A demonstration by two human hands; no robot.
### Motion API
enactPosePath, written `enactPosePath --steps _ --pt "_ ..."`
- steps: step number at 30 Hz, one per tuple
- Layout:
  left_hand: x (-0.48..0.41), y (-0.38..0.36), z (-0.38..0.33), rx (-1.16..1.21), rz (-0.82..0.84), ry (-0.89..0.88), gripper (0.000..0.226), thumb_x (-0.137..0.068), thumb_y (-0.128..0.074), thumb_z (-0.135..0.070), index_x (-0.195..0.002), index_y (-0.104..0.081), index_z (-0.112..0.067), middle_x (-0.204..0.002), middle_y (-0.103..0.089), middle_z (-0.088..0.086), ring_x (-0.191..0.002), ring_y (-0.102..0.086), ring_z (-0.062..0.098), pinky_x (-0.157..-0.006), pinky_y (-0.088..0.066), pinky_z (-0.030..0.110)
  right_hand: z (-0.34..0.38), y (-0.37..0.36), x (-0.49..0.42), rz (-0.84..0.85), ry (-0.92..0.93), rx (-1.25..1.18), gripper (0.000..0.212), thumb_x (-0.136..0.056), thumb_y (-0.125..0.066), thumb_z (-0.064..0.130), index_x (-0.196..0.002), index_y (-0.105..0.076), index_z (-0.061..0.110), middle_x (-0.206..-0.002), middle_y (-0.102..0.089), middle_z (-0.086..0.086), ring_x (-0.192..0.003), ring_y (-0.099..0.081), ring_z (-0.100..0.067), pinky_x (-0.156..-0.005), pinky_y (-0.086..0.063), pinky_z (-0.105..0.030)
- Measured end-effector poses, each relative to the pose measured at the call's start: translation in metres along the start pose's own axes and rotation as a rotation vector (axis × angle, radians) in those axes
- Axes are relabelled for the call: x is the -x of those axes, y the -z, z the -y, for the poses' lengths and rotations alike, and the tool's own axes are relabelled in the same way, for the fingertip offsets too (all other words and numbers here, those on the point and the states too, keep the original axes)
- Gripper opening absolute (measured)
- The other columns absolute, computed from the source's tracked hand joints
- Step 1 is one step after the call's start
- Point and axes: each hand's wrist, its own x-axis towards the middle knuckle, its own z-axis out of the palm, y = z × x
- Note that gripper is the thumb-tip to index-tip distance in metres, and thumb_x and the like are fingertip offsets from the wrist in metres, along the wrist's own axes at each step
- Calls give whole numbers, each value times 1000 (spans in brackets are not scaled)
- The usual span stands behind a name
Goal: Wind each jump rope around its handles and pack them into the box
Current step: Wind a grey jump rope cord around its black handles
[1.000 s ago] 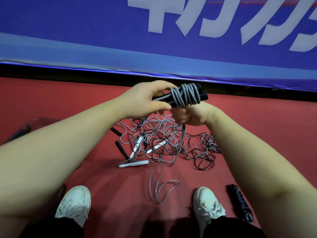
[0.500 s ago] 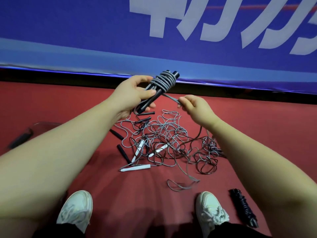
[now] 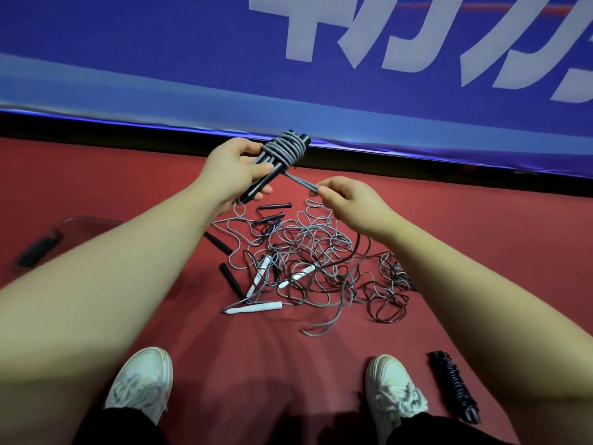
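Observation:
My left hand point(image 3: 236, 170) grips two black handles point(image 3: 268, 176) held together, with grey rope coiled round their upper end point(image 3: 287, 149). From the coil a stretch of grey rope point(image 3: 301, 183) runs to my right hand point(image 3: 348, 200), which pinches it between thumb and fingers. The rope's free tail point(image 3: 324, 329) trails down onto the red floor. Below my hands lies a tangle of grey and dark ropes point(image 3: 308, 258) with black and white handles mixed in. A clear box point(image 3: 69, 224) sits at the far left, partly behind my left arm.
A fully wound black rope bundle point(image 3: 454, 388) lies by my right shoe point(image 3: 396, 391). My left shoe point(image 3: 141, 382) is at the bottom left. A blue banner wall point(image 3: 192, 75) closes off the far side of the red floor point(image 3: 481, 245).
My right hand came off the handles and moved right, pulling the rope taut from the coil. The handles tilted from level to slanting up and right. The loose tail slid up the floor.

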Motion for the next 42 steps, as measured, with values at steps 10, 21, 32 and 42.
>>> enactPosePath --steps 10,21,32,42 --pt "0 -2 -6 -110 -32 -56 31 -93 -55 -5 -124 -52 -7 -101 -66 10 -52 -63 12 -43 -49 20 17 -17 -2 194 -207 -305 30 -104 -32 20 -85 -55 12 -60 -48 0 -41 -49 -8 -47 -37 -22" --pt "13 -9 -36 15 66 -48 39 -92 -57 -3 -130 -49 -7 -86 -66 9 -51 -65 12 -46 -53 23 19 -36 -14 -126 -107 -155 23 -94 -52 26 -114 -52 15 -101 -64 -5 -91 -62 -21 -83 -50 -37" --pt "13 8 -62 111 -45 -58 43 -91 -58 -5 -133 -48 -5 -82 -66 11 -50 -65 13 -43 -49 21 -92 -23 -6 13 -696 19 26 -97 -46 24 -73 -45 17 -76 -49 -4 -84 -49 -23 -77 -45 -36" --pt "13 -6 -60 110 -22 -42 47 -91 -59 -4 -136 -45 -6 -89 -65 9 -51 -67 13 -43 -51 22 -8 -4 -24 2 -78 -401 61 -86 -67 20 -136 -31 20 -135 -41 -6 -128 -38 -15 -103 -37 -33"
